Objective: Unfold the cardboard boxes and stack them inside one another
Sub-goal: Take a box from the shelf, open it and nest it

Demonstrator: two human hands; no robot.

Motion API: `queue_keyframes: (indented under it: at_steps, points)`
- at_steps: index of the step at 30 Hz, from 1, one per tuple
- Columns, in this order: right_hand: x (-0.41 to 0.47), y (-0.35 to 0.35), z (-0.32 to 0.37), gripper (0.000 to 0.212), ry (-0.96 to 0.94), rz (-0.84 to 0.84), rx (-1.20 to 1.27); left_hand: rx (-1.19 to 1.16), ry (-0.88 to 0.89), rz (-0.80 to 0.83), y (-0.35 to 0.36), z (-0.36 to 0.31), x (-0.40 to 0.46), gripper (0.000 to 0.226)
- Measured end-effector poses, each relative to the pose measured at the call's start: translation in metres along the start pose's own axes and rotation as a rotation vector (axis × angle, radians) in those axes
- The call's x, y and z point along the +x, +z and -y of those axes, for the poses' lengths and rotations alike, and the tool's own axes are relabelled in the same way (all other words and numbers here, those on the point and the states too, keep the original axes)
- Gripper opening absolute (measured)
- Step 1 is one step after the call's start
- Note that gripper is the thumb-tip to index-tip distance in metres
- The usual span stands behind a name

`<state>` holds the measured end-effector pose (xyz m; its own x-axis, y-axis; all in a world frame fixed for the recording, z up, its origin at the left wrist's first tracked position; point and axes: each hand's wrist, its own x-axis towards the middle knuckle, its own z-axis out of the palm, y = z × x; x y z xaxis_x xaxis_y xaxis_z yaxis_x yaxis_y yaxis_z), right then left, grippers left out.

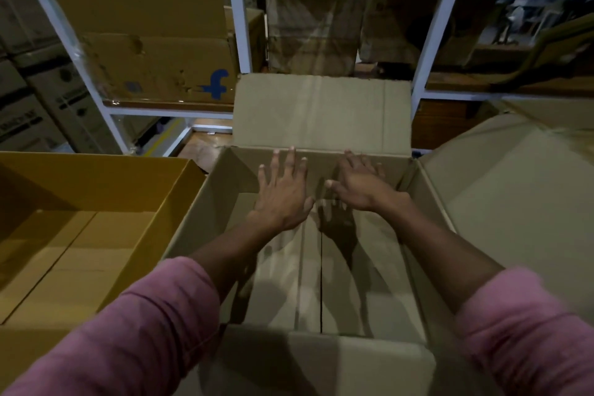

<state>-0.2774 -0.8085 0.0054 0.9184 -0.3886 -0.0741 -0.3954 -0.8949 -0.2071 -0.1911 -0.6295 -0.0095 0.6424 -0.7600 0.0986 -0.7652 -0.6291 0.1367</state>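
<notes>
An unfolded brown cardboard box (209,202) stands open in front of me, its far flap (321,112) upright and its bottom flaps meeting at a centre seam. Both my arms reach down inside it. My left hand (283,193) is spread flat with fingers apart near the box's far inner wall, holding nothing. My right hand (360,185) is beside it, palm down, fingers extended, also holding nothing. A yellow-brown open box (173,199) stands to the left, touching the brown box's side. Another brown box or flap (514,177) lies to the right.
A white metal shelf rack (244,32) stands behind, loaded with cardboard boxes; one carries a blue "f" logo (218,83). More stacked boxes (29,100) fill the far left. A strip of wooden floor (205,145) shows between the rack and the boxes.
</notes>
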Motion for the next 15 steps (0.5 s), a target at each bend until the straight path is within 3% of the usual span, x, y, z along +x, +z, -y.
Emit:
queue_keyframes:
  at_steps: [3,6,8,12,15]
  points:
    - [-0.042,-0.009,0.017,0.067,-0.028,0.027,-0.021,0.003,0.02,0.011,-0.016,-0.004,-0.038,0.071]
    - [-0.089,-0.023,0.032,0.042,-0.129,0.059,-0.025,-0.123,0.078,0.079,-0.032,-0.011,-0.075,0.046]
    - [-0.139,-0.024,0.047,0.039,-0.155,0.051,0.007,-0.182,0.143,0.101,-0.04,-0.01,-0.119,0.049]
    - [-0.237,-0.014,0.068,0.04,-0.08,-0.012,0.124,-0.061,0.241,-0.002,-0.047,-0.004,-0.193,0.064]
    - [-0.278,0.005,0.072,0.044,-0.052,-0.017,0.144,0.023,0.307,0.045,-0.038,0.004,-0.23,0.067]
